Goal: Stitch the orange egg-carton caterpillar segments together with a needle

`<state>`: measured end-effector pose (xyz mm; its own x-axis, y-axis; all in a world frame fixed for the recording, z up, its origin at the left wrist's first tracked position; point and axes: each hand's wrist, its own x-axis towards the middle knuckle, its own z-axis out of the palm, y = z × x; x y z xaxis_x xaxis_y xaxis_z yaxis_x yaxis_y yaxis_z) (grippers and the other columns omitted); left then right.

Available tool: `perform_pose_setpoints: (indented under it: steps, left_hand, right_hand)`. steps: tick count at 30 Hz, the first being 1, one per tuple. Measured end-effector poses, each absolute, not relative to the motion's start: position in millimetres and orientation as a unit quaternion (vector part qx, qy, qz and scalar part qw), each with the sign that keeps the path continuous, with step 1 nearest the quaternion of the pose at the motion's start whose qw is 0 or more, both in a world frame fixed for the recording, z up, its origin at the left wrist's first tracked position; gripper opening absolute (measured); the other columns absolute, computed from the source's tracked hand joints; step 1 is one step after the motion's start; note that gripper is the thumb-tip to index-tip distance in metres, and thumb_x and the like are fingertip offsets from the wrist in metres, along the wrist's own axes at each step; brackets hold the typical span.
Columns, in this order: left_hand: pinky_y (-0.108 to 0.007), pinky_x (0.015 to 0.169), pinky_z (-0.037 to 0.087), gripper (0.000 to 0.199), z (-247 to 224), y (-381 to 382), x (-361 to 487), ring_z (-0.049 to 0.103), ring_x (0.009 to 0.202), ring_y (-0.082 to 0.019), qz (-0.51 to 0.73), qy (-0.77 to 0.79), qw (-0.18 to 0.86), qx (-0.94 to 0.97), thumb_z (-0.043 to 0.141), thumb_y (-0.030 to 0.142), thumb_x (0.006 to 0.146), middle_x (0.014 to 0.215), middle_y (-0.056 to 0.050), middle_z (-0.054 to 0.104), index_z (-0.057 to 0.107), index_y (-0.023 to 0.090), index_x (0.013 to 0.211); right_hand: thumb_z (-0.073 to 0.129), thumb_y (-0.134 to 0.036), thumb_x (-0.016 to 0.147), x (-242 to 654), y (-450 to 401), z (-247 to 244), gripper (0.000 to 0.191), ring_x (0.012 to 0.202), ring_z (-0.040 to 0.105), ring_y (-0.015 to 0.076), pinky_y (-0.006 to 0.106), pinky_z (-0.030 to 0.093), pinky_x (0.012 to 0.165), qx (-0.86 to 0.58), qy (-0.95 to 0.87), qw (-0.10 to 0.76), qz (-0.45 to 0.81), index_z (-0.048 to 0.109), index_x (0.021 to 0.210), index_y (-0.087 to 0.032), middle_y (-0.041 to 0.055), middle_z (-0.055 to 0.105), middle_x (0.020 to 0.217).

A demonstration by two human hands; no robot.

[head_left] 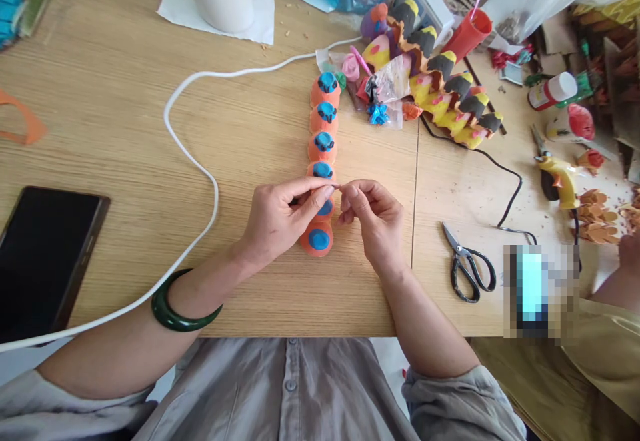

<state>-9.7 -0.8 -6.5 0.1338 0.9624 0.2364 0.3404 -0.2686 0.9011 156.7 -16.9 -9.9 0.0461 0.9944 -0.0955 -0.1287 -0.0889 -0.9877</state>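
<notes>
An orange painted egg-carton strip (pixel 324 120) lies lengthwise on the table in front of me. Each bump carries a blue disc, and the farther discs also bear dark bits. Above the nearer half of the strip, my left hand (pixel 280 218) has thumb and forefinger pinched together. My right hand (pixel 373 214) pinches close by, its fingertips almost meeting the left ones. Something thin and small seems to lie between the two pinches, too small to name. My left hand hides part of the strip's nearer bumps.
Black-handled scissors (pixel 467 264) lie to the right. A white cable (pixel 193 78) curves across the left, near a dark tablet (pixel 47 254). Farther back are painted egg-carton pieces (pixel 443 81), a red cup (pixel 467 34) and a yellow glue gun (pixel 559 178). Another person sits at the right edge.
</notes>
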Motion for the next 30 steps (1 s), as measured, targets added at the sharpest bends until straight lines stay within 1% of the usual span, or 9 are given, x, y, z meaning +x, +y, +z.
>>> perform_pose_setpoints:
  steps: [4, 7, 10, 13, 16, 19, 23, 27, 30]
  left_hand:
    - [-0.023, 0.068, 0.056, 0.023, 0, 0, -9, 0.074, 0.075, -0.015, 0.437, 0.490, 0.441, 0.612, 0.070, 0.038, 0.097, 0.087, -0.003, 0.083, 0.085, 0.021, 0.098]
    - [-0.023, 0.064, 0.055, 0.021, 3, 0, -9, 0.072, 0.071, -0.015, 0.434, 0.484, 0.491, 0.579, 0.070, 0.038, 0.096, 0.078, -0.001, 0.079, 0.084, 0.022, 0.094]
    - [-0.023, 0.057, 0.050, 0.022, 4, -1, -9, 0.065, 0.062, -0.013, 0.433, 0.476, 0.526, 0.556, 0.072, 0.040, 0.096, 0.062, 0.001, 0.068, 0.083, 0.022, 0.090]
    - [-0.022, 0.051, 0.042, 0.023, 2, -1, -9, 0.053, 0.053, -0.010, 0.437, 0.474, 0.542, 0.539, 0.072, 0.041, 0.095, 0.052, 0.004, 0.052, 0.083, 0.022, 0.089]
    - [-0.022, 0.046, 0.035, 0.025, -1, -1, -10, 0.040, 0.047, -0.008, 0.438, 0.469, 0.563, 0.521, 0.071, 0.042, 0.096, 0.051, 0.006, 0.041, 0.084, 0.022, 0.092]
    - [-0.022, 0.044, 0.032, 0.026, -1, -2, -10, 0.035, 0.046, -0.007, 0.432, 0.467, 0.580, 0.508, 0.069, 0.042, 0.096, 0.051, 0.007, 0.038, 0.084, 0.021, 0.094]
    - [-0.022, 0.045, 0.034, 0.023, 5, -2, -9, 0.038, 0.045, -0.008, 0.423, 0.471, 0.578, 0.515, 0.069, 0.036, 0.092, 0.049, 0.007, 0.040, 0.085, 0.019, 0.092]
    - [-0.022, 0.052, 0.044, 0.024, 10, -4, -9, 0.055, 0.053, -0.010, 0.402, 0.482, 0.530, 0.570, 0.065, 0.029, 0.091, 0.057, 0.003, 0.061, 0.086, 0.019, 0.100]
    - [-0.022, 0.052, 0.046, 0.028, 8, -6, -9, 0.061, 0.057, -0.012, 0.384, 0.490, 0.492, 0.608, 0.063, 0.029, 0.093, 0.063, 0.001, 0.069, 0.086, 0.020, 0.107]
  right_hand:
    - [0.075, -0.037, 0.094, 157, -19, -15, 0.018, 0.063, 0.056, 0.0082, 0.023, 0.058, 0.058, -0.467, -0.495, 0.547, 0.487, 0.074, 0.110, -0.027, -0.0037, 0.061, 0.082]
    - [0.071, -0.028, 0.097, 157, -21, -15, 0.016, 0.070, 0.058, 0.0091, 0.024, 0.059, 0.061, -0.448, -0.562, 0.546, 0.431, 0.076, 0.113, -0.029, -0.0018, 0.061, 0.089]
    - [0.070, -0.024, 0.098, 156, -22, -15, 0.018, 0.073, 0.060, 0.0097, 0.025, 0.060, 0.063, -0.448, -0.593, 0.539, 0.396, 0.076, 0.114, -0.030, -0.0010, 0.061, 0.092]
    - [0.067, -0.022, 0.099, 156, -22, -16, 0.021, 0.074, 0.061, 0.0100, 0.026, 0.060, 0.063, -0.447, -0.606, 0.537, 0.380, 0.075, 0.117, -0.030, -0.0010, 0.062, 0.091]
    - [0.065, -0.021, 0.101, 156, -21, -17, 0.023, 0.075, 0.063, 0.0106, 0.026, 0.061, 0.064, -0.450, -0.628, 0.530, 0.349, 0.074, 0.119, -0.030, -0.0003, 0.065, 0.094]
    - [0.065, -0.019, 0.100, 157, -21, -17, 0.025, 0.074, 0.063, 0.0100, 0.026, 0.060, 0.064, -0.446, -0.645, 0.528, 0.326, 0.074, 0.121, -0.030, -0.0004, 0.066, 0.094]
    - [0.069, -0.018, 0.098, 156, -21, -16, 0.024, 0.071, 0.062, 0.0084, 0.025, 0.058, 0.062, -0.446, -0.643, 0.534, 0.322, 0.073, 0.119, -0.030, -0.0013, 0.066, 0.094]
    - [0.070, -0.021, 0.098, 156, -22, -18, 0.019, 0.074, 0.065, 0.0099, 0.025, 0.060, 0.063, -0.459, -0.626, 0.545, 0.316, 0.074, 0.115, -0.029, -0.0008, 0.068, 0.093]
    - [0.068, -0.024, 0.099, 157, -22, -22, 0.015, 0.074, 0.066, 0.0105, 0.027, 0.062, 0.065, -0.470, -0.608, 0.553, 0.321, 0.075, 0.111, -0.029, -0.0005, 0.069, 0.094]
